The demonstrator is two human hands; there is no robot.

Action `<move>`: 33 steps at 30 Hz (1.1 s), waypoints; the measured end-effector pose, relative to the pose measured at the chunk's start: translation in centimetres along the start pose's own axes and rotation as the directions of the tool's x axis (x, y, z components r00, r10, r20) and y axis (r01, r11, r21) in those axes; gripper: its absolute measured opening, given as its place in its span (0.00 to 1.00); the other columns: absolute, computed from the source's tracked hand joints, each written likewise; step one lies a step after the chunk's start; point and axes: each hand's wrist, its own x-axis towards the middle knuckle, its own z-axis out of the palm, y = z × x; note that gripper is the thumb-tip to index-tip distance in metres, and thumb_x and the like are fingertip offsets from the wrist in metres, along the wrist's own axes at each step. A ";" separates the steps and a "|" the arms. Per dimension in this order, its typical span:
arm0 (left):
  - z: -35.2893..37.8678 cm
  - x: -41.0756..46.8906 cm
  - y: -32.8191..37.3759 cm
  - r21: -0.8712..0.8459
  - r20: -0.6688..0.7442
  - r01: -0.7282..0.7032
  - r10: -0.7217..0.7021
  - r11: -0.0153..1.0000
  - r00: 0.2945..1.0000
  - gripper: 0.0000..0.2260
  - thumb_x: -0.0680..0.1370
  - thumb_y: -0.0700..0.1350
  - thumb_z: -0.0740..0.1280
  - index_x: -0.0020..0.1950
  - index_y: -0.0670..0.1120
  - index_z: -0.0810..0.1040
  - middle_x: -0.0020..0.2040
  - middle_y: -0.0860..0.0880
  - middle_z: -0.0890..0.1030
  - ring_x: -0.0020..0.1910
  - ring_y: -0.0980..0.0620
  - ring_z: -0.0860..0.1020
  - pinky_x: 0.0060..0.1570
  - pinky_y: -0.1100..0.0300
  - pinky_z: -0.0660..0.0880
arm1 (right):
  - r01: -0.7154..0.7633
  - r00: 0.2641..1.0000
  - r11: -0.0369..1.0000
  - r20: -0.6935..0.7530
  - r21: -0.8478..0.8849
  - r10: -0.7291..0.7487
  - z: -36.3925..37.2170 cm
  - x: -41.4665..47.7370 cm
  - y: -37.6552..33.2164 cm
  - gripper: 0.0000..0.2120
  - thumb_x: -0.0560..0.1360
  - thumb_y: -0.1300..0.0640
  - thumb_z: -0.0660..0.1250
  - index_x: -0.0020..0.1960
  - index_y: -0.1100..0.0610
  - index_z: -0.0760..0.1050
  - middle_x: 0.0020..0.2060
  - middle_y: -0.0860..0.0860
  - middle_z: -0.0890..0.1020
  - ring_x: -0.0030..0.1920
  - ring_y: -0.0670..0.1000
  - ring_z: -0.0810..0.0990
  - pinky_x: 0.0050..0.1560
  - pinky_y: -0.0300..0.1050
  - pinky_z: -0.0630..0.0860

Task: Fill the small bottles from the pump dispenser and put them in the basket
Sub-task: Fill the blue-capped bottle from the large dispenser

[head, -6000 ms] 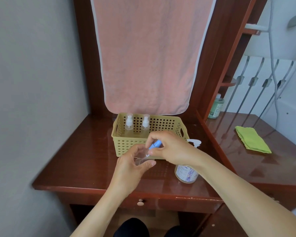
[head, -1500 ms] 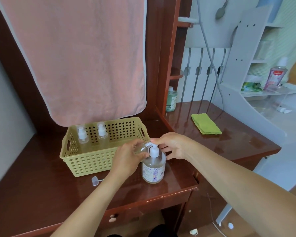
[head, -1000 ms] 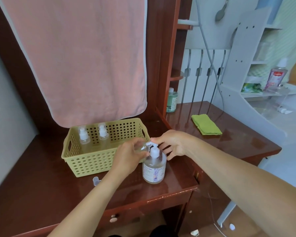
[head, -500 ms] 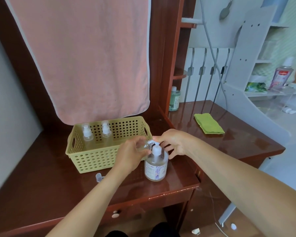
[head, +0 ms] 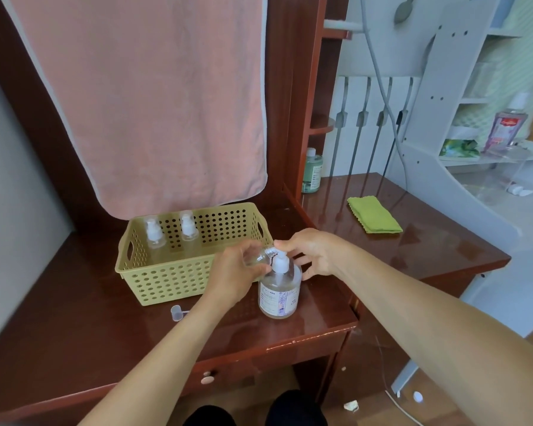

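Note:
A clear pump dispenser [head: 279, 292] stands on the dark red desk, just right of the yellow perforated basket [head: 179, 276]. My left hand [head: 235, 273] grips a small clear bottle [head: 260, 256], tilted with its open neck at the pump's nozzle. My right hand [head: 310, 252] rests its fingertips on the white pump head [head: 280, 262]. Two small capped bottles [head: 155, 236] [head: 189, 230] stand upright in the basket's back left part. The small bottle's pump cap [head: 179, 312] lies on the desk in front of the basket.
A pink towel [head: 154, 96] hangs behind the basket. A green bottle [head: 312, 170] stands in the corner and a folded green cloth [head: 373, 218] lies on the lower desk to the right. White shelves [head: 490, 155] hold a pink bottle [head: 506, 124].
The view has drifted slightly. Both hands stay at the dispenser, the small bottle still held at the nozzle and the right hand on the pump head.

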 end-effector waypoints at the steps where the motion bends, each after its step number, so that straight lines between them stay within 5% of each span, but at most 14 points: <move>1: 0.1 0.0 -0.2 0.002 0.000 0.002 -0.002 1.000 1.000 0.21 0.69 0.45 0.77 0.60 0.50 0.79 0.55 0.53 0.81 0.56 0.56 0.77 0.54 0.63 0.70 | 0.012 1.000 1.000 -0.009 0.006 -0.012 0.2 0.2 0.4 0.14 0.74 0.53 0.70 0.55 0.60 0.76 0.60 0.58 0.78 0.62 0.59 0.74 0.63 0.64 0.70; 9: -0.4 -0.1 0.0 -0.016 0.012 0.011 -0.011 1.000 1.000 0.25 0.69 0.41 0.76 0.65 0.48 0.76 0.60 0.50 0.80 0.61 0.54 0.76 0.57 0.63 0.70 | 0.007 1.000 0.999 0.015 -0.052 -0.006 -0.2 -0.5 -1.0 0.23 0.73 0.52 0.72 0.63 0.61 0.73 0.64 0.61 0.74 0.64 0.62 0.72 0.64 0.66 0.68; 13: -0.1 -0.1 -0.3 0.002 -0.003 0.010 -0.010 1.000 1.000 0.26 0.69 0.42 0.77 0.66 0.48 0.76 0.61 0.49 0.80 0.62 0.54 0.76 0.58 0.64 0.69 | 0.024 0.999 0.998 -0.025 -0.051 -0.025 0.3 -0.1 -0.5 0.21 0.75 0.52 0.69 0.64 0.61 0.73 0.65 0.59 0.74 0.65 0.61 0.71 0.66 0.67 0.65; 18: 0.3 -0.4 -0.7 0.000 -0.010 0.016 -0.016 1.000 1.000 0.22 0.69 0.41 0.76 0.62 0.50 0.78 0.58 0.51 0.81 0.59 0.54 0.76 0.55 0.64 0.68 | 0.047 0.997 0.999 -0.052 -0.024 -0.049 0.9 -0.2 0.4 0.10 0.76 0.53 0.69 0.52 0.58 0.75 0.62 0.57 0.76 0.64 0.59 0.73 0.64 0.67 0.67; 23: -0.3 -0.1 -0.1 0.009 -0.030 -0.007 0.008 1.000 1.000 0.22 0.69 0.42 0.76 0.62 0.49 0.78 0.57 0.51 0.81 0.59 0.54 0.76 0.54 0.64 0.68 | 0.007 1.000 1.000 0.028 -0.003 -0.007 -0.1 -0.8 -0.6 0.21 0.74 0.51 0.70 0.63 0.61 0.73 0.64 0.59 0.74 0.64 0.62 0.72 0.65 0.69 0.65; 33: 0.1 -0.1 -1.2 0.050 -0.020 0.013 -0.012 0.999 1.000 0.19 0.69 0.43 0.77 0.58 0.49 0.79 0.54 0.53 0.81 0.56 0.52 0.77 0.52 0.61 0.70 | 0.046 0.997 0.999 -0.054 -0.028 -0.048 0.9 -0.5 0.3 0.16 0.75 0.53 0.69 0.58 0.62 0.75 0.62 0.59 0.77 0.63 0.61 0.74 0.63 0.69 0.67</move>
